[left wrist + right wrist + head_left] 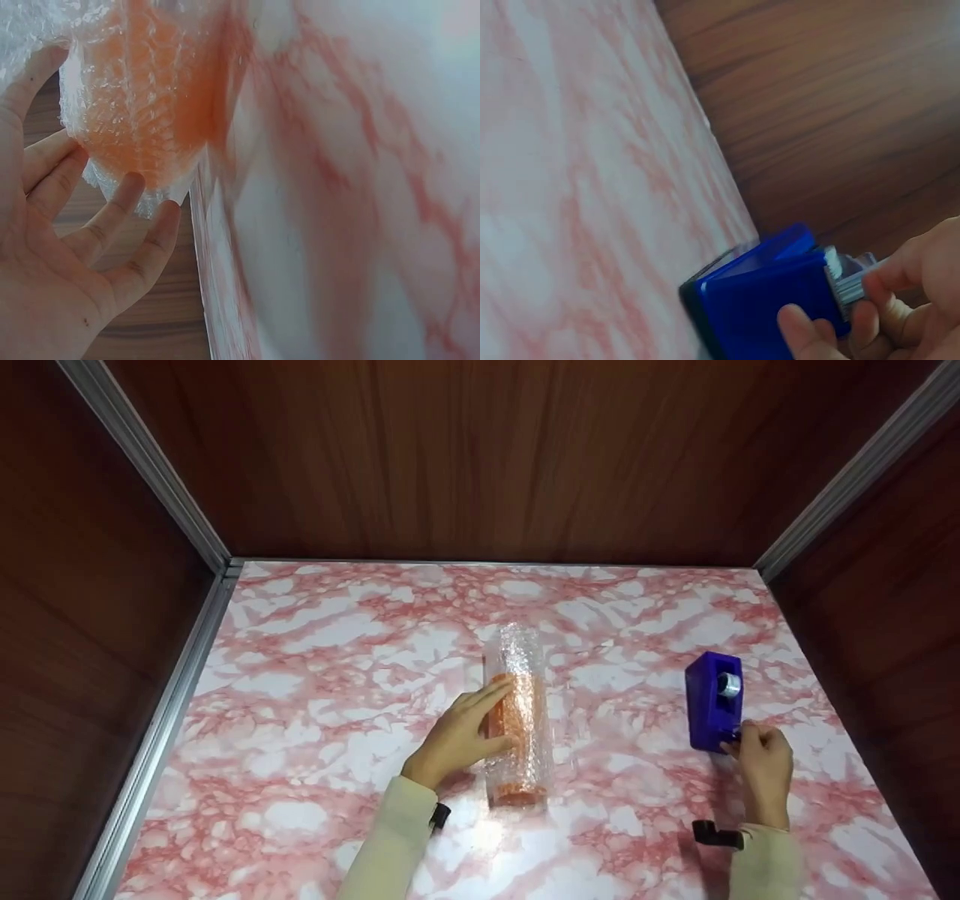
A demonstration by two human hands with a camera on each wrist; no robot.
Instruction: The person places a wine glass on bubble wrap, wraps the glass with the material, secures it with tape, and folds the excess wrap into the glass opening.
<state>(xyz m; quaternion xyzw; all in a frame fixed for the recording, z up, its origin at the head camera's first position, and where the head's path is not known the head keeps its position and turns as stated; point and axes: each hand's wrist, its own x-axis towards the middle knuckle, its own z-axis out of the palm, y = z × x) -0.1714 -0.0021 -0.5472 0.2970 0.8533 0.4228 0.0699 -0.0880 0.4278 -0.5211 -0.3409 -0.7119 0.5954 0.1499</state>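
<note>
An orange cylinder-like object in bubble wrap (pixel 526 720) lies lengthwise near the middle of the table; the clear bubble wrap (pixel 517 649) extends past its far end. My left hand (pixel 463 735) rests against its left side, fingers fairly straight and spread, with fingertips touching the wrap (pixel 131 112). To the right stands a blue tape dispenser (pixel 701 701) with a tape roll (pixel 729 685) in it. At its near end, my right hand (pixel 765 761) pinches a strip of clear tape (pixel 851 288) by the toothed cutter (pixel 834 276). One right finger lies against the dispenser's side.
The table (pixel 300 720) has a red-and-white marbled top. Dark wood-grain panels (pixel 480 457) stand behind it and at both sides, with metal rails (pixel 150 457) along the corners. A black wrist mount (pixel 716 835) sticks out from the right sleeve.
</note>
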